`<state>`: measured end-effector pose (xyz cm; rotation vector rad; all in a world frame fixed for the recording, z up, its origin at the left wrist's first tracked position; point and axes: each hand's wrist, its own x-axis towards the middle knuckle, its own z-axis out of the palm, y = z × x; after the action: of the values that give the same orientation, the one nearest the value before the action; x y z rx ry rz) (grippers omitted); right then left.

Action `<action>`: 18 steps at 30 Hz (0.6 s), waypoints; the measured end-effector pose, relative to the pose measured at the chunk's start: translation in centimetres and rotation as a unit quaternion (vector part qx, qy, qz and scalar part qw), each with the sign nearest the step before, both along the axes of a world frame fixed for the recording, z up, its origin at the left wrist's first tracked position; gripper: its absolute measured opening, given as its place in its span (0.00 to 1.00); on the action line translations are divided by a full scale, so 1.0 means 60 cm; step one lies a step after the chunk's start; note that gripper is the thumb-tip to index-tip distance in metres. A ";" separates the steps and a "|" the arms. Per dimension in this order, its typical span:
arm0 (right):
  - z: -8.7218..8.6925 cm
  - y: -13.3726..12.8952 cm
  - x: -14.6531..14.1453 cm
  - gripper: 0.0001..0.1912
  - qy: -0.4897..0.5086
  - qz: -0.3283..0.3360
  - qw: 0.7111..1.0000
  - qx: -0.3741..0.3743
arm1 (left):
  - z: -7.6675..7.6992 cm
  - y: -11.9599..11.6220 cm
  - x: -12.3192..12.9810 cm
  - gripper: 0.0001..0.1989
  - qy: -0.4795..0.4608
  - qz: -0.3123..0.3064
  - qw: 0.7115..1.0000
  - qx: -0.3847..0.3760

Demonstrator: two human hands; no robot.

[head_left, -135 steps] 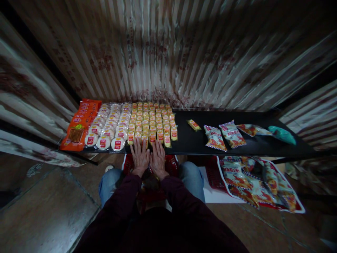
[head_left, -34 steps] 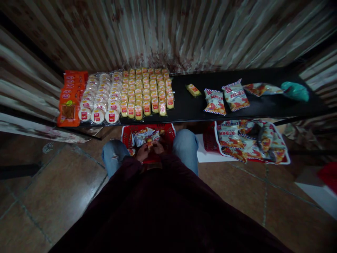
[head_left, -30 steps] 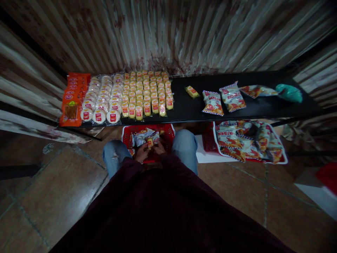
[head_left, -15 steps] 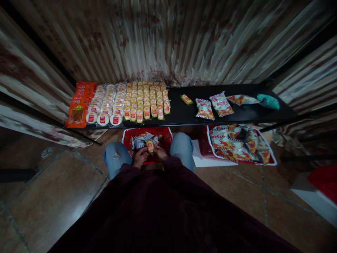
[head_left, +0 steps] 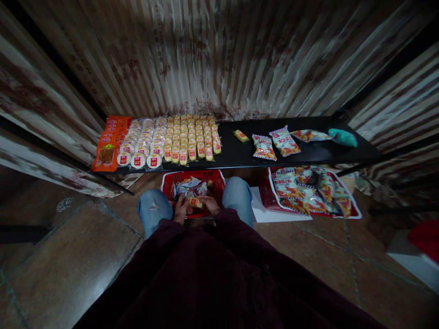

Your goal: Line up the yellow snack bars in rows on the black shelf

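Between my knees, over a red basket [head_left: 221,175], my two hands hold one small wrapped cake [head_left: 195,202] with a yellow body and a red label. My left hand [head_left: 181,209] grips its left end and my right hand [head_left: 210,204] its right end; it lies sideways between them. Below and beyond my fingers, snack bags [head_left: 190,185] with striped edges fill part of the basket. On the black shelf [head_left: 233,155] ahead stand rows of similar yellow wrapped cakes [head_left: 192,137]. Left of them are rows of round white packaged cakes [head_left: 138,160].
Orange packets [head_left: 108,146] lie at the shelf's left end. A lone wrapped cake [head_left: 241,136], striped snack bags [head_left: 284,140] and a green packet [head_left: 343,137] lie to the right. Under the shelf, a second red basket [head_left: 269,192] holds several snack bags, beside a white board [head_left: 265,212].
The wrapped cake has turned from upright to sideways between my hands, and both hands have dropped slightly. The view has tilted a little, so the shelf sits lower.
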<state>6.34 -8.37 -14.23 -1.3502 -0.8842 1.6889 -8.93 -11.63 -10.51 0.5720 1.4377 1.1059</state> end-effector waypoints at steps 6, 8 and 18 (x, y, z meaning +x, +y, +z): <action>0.022 -0.006 -0.007 0.21 0.040 -0.054 0.997 -0.033 | 0.003 0.000 0.008 0.17 -0.032 -0.009 0.999 -0.022; 0.029 -0.005 -0.010 0.21 0.053 -0.078 0.994 -0.051 | 0.009 0.001 0.011 0.14 -0.062 0.011 0.998 -0.027; 0.061 -0.001 -0.010 0.22 0.162 -0.083 0.981 -0.060 | 0.042 0.014 0.024 0.11 -0.156 0.069 0.984 -0.043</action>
<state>5.74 -8.43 -10.60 -1.1454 -0.4768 1.7859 -7.47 -10.77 -7.99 0.2269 1.2579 1.1788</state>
